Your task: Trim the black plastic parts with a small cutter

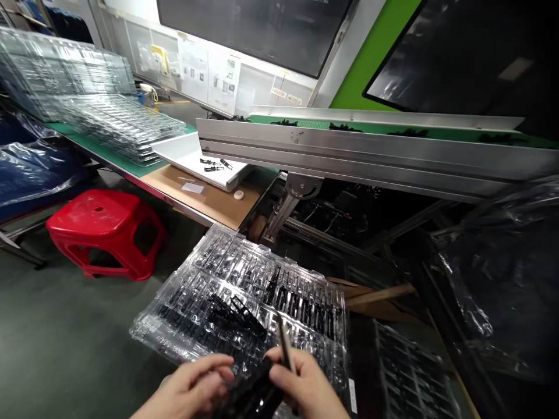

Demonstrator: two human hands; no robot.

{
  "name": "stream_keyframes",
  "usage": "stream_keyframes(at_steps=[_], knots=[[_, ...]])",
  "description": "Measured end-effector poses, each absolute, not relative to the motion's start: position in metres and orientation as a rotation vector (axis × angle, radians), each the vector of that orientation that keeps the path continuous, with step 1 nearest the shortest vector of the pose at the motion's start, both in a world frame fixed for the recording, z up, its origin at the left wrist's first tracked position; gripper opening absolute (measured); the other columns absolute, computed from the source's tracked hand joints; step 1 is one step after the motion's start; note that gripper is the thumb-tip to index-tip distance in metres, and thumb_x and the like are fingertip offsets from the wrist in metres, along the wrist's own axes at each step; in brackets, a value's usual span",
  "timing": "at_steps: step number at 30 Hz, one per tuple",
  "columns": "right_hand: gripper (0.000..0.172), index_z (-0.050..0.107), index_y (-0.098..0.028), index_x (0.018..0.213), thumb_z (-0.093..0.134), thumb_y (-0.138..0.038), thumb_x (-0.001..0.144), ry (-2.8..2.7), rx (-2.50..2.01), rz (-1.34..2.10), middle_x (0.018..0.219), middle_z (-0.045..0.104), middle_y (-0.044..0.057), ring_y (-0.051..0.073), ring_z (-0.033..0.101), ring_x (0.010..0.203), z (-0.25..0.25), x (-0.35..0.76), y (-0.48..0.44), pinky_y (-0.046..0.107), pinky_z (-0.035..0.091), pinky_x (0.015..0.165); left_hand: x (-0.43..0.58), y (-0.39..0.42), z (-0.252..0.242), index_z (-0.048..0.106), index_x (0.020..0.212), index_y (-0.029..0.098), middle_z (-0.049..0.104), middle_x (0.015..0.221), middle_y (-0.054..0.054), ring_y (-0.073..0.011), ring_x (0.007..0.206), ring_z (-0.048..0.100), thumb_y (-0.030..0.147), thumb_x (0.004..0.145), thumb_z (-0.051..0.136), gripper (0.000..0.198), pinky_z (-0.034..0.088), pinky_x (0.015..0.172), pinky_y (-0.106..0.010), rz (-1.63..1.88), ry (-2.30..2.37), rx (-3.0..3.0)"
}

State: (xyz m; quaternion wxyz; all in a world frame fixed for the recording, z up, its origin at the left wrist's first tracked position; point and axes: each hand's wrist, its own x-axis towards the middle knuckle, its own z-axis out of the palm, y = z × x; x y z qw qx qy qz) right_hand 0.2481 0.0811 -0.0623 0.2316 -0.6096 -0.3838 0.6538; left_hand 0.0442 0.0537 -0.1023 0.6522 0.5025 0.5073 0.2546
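My left hand and right hand, gripping a slim tool, clasped black moulded parts above the clear blister tray; seating parts seemed under way, requiring careful pocket alignment.

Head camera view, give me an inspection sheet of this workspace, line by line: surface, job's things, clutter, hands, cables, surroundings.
Surface: clear blister tray under the hands, partly filled with small black parts.
Job's things: black plastic part held between both hands; loose black pieces lying on the tray; thin stick-like tool in the right hand.
Clutter: stacked empty clear trays on the green bench; white tray with a few parts.
Hands: left hand and right hand both grip the part.
Cables: dark wiring under the conveyor, unclear.
Surroundings: red stool; plastic-bagged goods at right.
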Motion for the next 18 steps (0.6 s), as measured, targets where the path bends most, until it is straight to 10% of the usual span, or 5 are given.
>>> stream_keyframes(at_steps=[12, 18], knots=[[0.047, 0.049, -0.012, 0.098, 0.051, -0.049, 0.069, -0.984, -1.809, 0.933, 0.069, 0.045, 0.003, 0.011, 0.036, 0.05, -0.075, 0.304, 0.129, 0.026, 0.034, 0.043, 0.094, 0.141, -0.136, 0.053, 0.089, 0.011, 0.051, 0.098, -0.006, -0.0225, 0.099, 0.043, -0.001, 0.073, 0.044, 0.022, 0.03, 0.089, -0.05, 0.316, 1.303, 2.332], [0.026, 0.054, -0.015, 0.092, 0.045, -0.035, 0.079, -1.476, -1.703, 0.614, 0.088, 0.051, 0.007, 0.017, 0.046, 0.081, -0.09, 0.278, 0.168, 0.03, 0.038, 0.074, 0.086, 0.153, -0.135, 0.054, 0.078, 0.011, 0.053, 0.086, -0.003, -0.0167, 0.081, 0.05, -0.002, 0.073, 0.044, 0.017, 0.043, 0.074, -0.037, 0.209, 1.259, 2.409]])
